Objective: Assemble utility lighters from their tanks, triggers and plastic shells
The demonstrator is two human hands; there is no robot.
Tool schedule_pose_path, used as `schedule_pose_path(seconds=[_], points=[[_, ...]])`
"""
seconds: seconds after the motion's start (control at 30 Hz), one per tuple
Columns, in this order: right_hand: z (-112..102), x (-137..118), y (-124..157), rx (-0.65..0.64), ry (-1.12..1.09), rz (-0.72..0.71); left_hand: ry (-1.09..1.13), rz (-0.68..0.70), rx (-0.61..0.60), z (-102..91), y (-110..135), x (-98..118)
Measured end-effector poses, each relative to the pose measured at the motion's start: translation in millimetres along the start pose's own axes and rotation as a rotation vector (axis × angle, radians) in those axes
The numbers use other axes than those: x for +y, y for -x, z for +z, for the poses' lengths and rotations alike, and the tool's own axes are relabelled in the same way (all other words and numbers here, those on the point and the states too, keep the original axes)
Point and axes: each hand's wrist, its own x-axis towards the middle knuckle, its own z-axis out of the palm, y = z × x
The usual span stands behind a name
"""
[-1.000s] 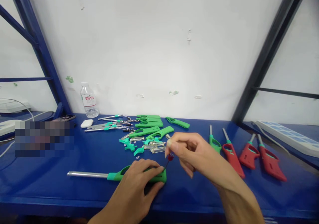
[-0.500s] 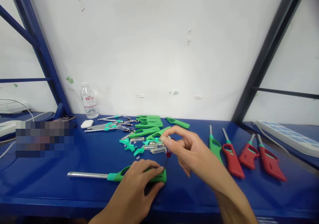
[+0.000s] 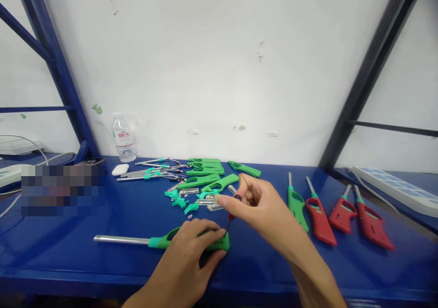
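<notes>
A green long-nosed lighter (image 3: 165, 241) lies on the blue table, its metal tube pointing left. My left hand (image 3: 191, 255) is wrapped over its green handle and presses it to the tabletop. Between the thumb and fingers of my right hand (image 3: 258, 203) is a small screwdriver (image 3: 232, 216) with a dark red handle. Its thin shaft slants down to the right end of the lighter's handle; the exact tip contact is partly hidden by my left fingers. Just behind my hands lie loose teal triggers (image 3: 179, 200) and clear fuel tanks (image 3: 189, 191).
Green handle shells (image 3: 205, 171) and metal tubes with wires (image 3: 138, 176) lie at the back. A water bottle (image 3: 123, 139) and a white case (image 3: 120, 169) stand left. To the right are a green lighter (image 3: 297, 207) and several red lighters (image 3: 321, 226), with a power strip (image 3: 397, 189) beyond.
My right hand has shifted its fingers around the screwdriver handle, the index finger now curled in more. My left hand and the lighter keep their place.
</notes>
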Motion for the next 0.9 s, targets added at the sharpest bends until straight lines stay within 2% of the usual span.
schedule_pose_path(seconds=[0.07, 0.13, 0.3, 0.37, 0.43, 0.6, 0.67, 0.73, 0.9], points=[[1, -2, 1, 0.033, 0.044, 0.007, -0.001, -0.004, -0.006, -0.3, 0, 0], [-3, -3, 2, 0.001, 0.033, 0.031, -0.002, -0.006, -0.009, -0.8, 0, 0], [-24, -1, 3, -0.315, -0.121, 0.051, -0.006, -0.012, -0.019, -2.2, 1, 2], [-30, 0, 3, -0.368, -0.167, 0.056, -0.010, -0.017, -0.027, -2.4, 1, 2], [-30, -1, 3, -0.323, -0.150, 0.046, -0.012, -0.016, -0.023, -2.1, 1, 2], [-15, 1, -1, -0.014, -0.041, 0.006, -0.009, -0.007, 0.005, 0.1, 1, 0], [-9, 3, -2, 0.058, -0.015, -0.004, -0.006, -0.008, 0.009, 0.8, 1, -1], [-8, 3, -2, 0.031, -0.014, 0.000, 0.001, -0.005, 0.009, 1.0, 1, -1], [-19, -2, 3, -0.248, -0.064, -0.012, 0.019, -0.009, 0.000, -0.1, 0, 0]])
